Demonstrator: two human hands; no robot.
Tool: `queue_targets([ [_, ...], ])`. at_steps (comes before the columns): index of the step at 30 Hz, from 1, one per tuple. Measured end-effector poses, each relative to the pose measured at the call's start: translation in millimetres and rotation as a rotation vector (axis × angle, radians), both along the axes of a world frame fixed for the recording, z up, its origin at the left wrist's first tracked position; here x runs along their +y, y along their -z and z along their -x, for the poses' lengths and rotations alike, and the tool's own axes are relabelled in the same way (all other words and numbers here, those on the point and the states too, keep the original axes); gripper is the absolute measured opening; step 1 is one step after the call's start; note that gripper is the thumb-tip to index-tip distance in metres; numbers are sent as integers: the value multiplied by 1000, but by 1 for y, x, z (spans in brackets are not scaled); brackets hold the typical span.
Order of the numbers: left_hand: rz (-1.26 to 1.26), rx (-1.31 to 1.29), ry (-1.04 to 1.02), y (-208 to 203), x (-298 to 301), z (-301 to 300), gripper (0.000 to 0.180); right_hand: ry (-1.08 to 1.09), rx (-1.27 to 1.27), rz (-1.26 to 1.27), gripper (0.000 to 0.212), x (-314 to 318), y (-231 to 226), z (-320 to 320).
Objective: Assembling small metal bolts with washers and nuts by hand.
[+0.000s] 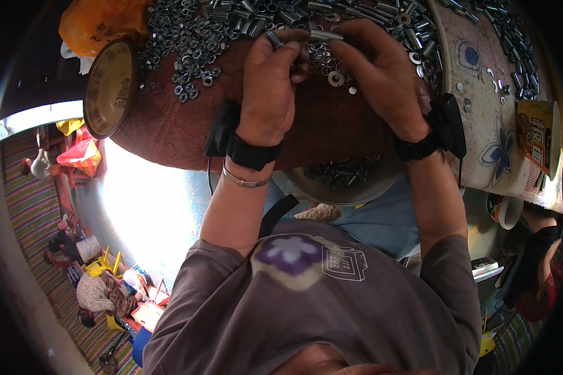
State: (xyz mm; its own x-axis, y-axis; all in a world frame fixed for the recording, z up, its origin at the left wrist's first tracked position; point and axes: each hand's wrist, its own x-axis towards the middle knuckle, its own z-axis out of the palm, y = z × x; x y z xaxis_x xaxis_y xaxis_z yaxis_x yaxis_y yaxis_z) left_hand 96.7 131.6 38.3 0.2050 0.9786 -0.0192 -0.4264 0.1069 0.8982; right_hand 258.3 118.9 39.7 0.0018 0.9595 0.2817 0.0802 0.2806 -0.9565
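Both my hands are over a table with a red-brown cloth (pixel 181 134), among loose metal parts. My left hand (pixel 268 94) is closed, with a short dark metal sleeve (pixel 273 40) pinched between thumb and fingers. Its other fingers curl inward, so anything further inside is hidden. My right hand (pixel 385 75) pinches a bright metal tube (pixel 326 35) lying nearly level, its left end close to the left fingertips. Below and between the hands lie washers (pixel 336 78). A heap of hex nuts (pixel 194 50) spreads to the left; metal sleeves (pixel 422 37) are piled at the right.
A yellowish bowl (pixel 111 90) tilts at the table's left edge beside an orange bag (pixel 100 25). Under the front edge, a metal basin (pixel 331 197) holds dark metal parts. A paper tub (pixel 538 134) stands on the patterned right surface. Other people sit at lower left and right.
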Motion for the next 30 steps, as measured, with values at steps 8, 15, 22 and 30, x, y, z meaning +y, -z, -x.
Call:
queue_targets([
  [8,-31,256,-18,-12,-2,-9,13,-13,-184,-124,18,-1,7,4],
  [15,13,81,-63,4,4,3,13,260,-347,-249,17,12,1,-11],
  [22,-50,31,-82,15,5,1,15,411,-716,-358,16,29,9,-14],
  [30,13,-77,-12,14,7,8,19,304,-1167,-84,22,56,-2,-14],
])
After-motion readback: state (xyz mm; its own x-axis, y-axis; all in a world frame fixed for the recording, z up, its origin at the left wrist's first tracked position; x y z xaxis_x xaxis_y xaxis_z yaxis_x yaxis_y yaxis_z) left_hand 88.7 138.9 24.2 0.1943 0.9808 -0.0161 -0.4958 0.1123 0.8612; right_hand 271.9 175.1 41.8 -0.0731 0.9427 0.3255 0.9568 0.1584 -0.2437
